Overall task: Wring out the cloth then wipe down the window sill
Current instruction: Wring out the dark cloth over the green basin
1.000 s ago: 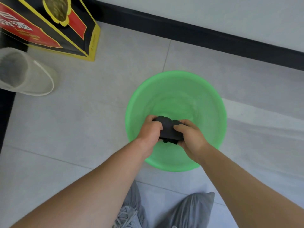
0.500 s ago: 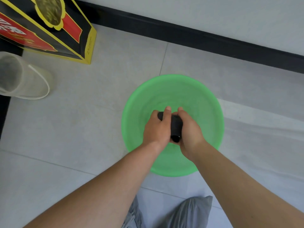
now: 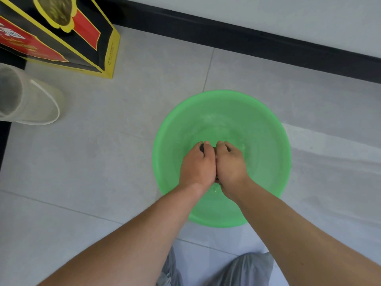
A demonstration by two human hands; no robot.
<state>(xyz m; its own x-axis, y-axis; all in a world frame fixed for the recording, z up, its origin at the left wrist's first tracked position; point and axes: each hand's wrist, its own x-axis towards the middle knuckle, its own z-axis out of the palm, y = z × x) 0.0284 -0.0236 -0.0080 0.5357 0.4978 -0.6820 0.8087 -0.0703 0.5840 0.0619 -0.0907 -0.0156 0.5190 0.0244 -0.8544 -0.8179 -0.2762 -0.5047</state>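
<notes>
— What is recorded at the left of the frame?

— A black carton (image 3: 61, 34) printed in red and yellow is noted in the upper left, standing on the grey tiled floor (image 3: 123, 141). Just below it, a translucent container (image 3: 35, 104) is seen, partly cut off by the left edge.

— And toward the centre?

— A green basin (image 3: 268, 131) is set on the floor, a little right of centre and well apart from both items.

— How are the hands placed?

— The left hand (image 3: 196, 166) and the right hand (image 3: 231, 164) are held over the inside of the basin, pressed side by side with the knuckles upward. Each grip is closed tight, the fingers being curled round the cloth (image 3: 201, 149).

— Where exactly is the cloth located?

— It is bunched between the two hands, above the middle of the basin. It is almost wholly hidden, and only a dark sliver is seen beneath the left fingertips. How it is folded cannot be told.

— What is entered for the right and lower parts?

— A black skirting board (image 3: 268, 44) is seen running along the top toward the right edge, under a pale wall (image 3: 288, 15). Grey trousers (image 3: 247, 269) are noted at the bottom, right of centre, between the forearms.
</notes>
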